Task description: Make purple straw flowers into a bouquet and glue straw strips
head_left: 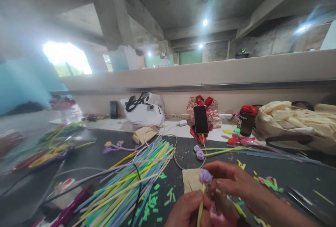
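Observation:
In the lower middle of the head view, a purple craft flower [205,177] stands upright on a yellow-green stem [200,210]. My left hand [185,208] is closed, pinching that stem just below the bloom. My right hand [244,185] curls its fingers and thumb round the right side of the bloom; its fingertips are partly hidden. A sheet of brown paper [191,178] lies behind the flower. Just beyond it rest two finished-looking purple flowers [200,155] on green stems.
A bundle of coloured pipe cleaners [141,174] fans out at left, with green snippets [151,202] beside it. A purple-handled glue gun [70,206] lies near left. Behind stand a phone [201,119], a white bag [144,110], a dark bottle [246,120] and a cream bag [288,118]; a cable [175,150] crosses the table.

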Demonstrator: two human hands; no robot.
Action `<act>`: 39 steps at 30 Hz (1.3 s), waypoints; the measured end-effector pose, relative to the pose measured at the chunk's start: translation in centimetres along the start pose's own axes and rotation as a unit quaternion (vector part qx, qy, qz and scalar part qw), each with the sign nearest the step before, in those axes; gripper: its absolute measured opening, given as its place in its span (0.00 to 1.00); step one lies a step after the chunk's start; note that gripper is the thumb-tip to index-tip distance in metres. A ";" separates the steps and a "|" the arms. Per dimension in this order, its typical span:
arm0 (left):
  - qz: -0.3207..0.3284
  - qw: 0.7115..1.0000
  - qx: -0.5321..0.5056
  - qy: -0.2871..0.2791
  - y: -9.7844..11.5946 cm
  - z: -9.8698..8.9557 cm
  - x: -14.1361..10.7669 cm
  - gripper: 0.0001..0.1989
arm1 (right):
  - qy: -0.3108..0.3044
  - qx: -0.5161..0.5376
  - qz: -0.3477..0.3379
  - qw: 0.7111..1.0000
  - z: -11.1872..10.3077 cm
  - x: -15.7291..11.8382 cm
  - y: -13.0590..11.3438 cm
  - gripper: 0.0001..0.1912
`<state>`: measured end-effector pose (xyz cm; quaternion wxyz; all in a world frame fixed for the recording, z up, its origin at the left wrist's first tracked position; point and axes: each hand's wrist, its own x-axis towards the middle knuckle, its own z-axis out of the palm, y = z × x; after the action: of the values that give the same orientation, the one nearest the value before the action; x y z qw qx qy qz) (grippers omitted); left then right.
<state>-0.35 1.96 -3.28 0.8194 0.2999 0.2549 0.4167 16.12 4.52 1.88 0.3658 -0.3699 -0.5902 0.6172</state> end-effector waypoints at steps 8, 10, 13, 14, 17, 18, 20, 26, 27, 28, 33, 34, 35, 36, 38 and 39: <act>-0.039 0.999 0.020 0.012 0.0 0.0 0.3 0.14 | 0.014 0.114 0.074 0.991 1.1 0.8 0.7 0.14; -0.034 0.998 0.023 0.037 -0.2 -0.1 0.3 0.15 | 0.008 0.139 0.072 0.988 1.1 1.0 1.2 0.14; -0.039 0.997 0.045 0.052 -0.3 -0.3 0.4 0.18 | 0.013 0.142 0.075 0.987 1.0 1.3 1.6 0.13; -0.047 0.996 0.058 0.049 -0.3 -0.4 0.5 0.19 | 0.016 0.138 0.077 0.987 1.0 1.3 1.7 0.13; -0.064 0.993 0.089 0.040 -0.3 -0.8 0.9 0.21 | 0.016 0.123 0.084 0.989 0.9 1.3 1.6 0.13; -0.066 0.993 0.092 0.038 -0.3 -1.0 1.0 0.21 | 0.013 0.117 0.084 0.989 0.9 1.2 1.6 0.14; -0.066 0.994 0.083 0.034 -0.2 -1.2 1.2 0.20 | 0.013 0.102 0.081 0.991 0.7 1.1 1.6 0.15; -0.035 0.995 0.047 0.074 0.0 -0.8 1.0 0.18 | 0.068 0.085 0.091 0.990 -0.6 1.5 3.2 0.22; -0.032 0.994 0.053 0.089 0.0 -0.7 0.9 0.18 | 0.076 0.091 0.101 0.988 -0.9 1.6 3.6 0.23; -0.029 0.993 0.059 0.102 0.1 -0.6 0.8 0.18 | 0.080 0.093 0.107 0.987 -1.1 1.7 4.0 0.24; -0.015 0.988 0.075 0.137 0.6 0.2 0.4 0.19 | 0.049 0.061 0.102 0.992 -1.6 1.4 4.8 0.24; -0.012 0.987 0.078 0.141 0.7 0.3 0.3 0.19 | 0.039 0.055 0.106 0.992 -1.6 1.2 4.7 0.24; -0.008 0.986 0.083 0.145 0.7 0.3 0.3 0.20 | 0.033 0.048 0.103 0.993 -1.5 1.0 4.6 0.25; -0.002 0.985 0.092 0.148 0.6 0.3 0.3 0.20 | 0.025 0.039 0.096 0.994 -1.4 0.8 4.5 0.25; 0.015 0.981 0.117 0.156 0.4 0.1 0.4 0.21 | 0.020 0.015 0.070 0.997 -1.0 0.4 4.3 0.23; 0.028 0.978 0.132 0.161 0.2 0.0 0.4 0.22 | 0.022 0.012 0.057 0.998 -0.9 0.2 4.2 0.22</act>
<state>-0.23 2.39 -3.23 0.7088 0.3413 0.4282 0.4447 16.72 4.95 -2.36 0.3474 -0.4124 -0.5522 0.6358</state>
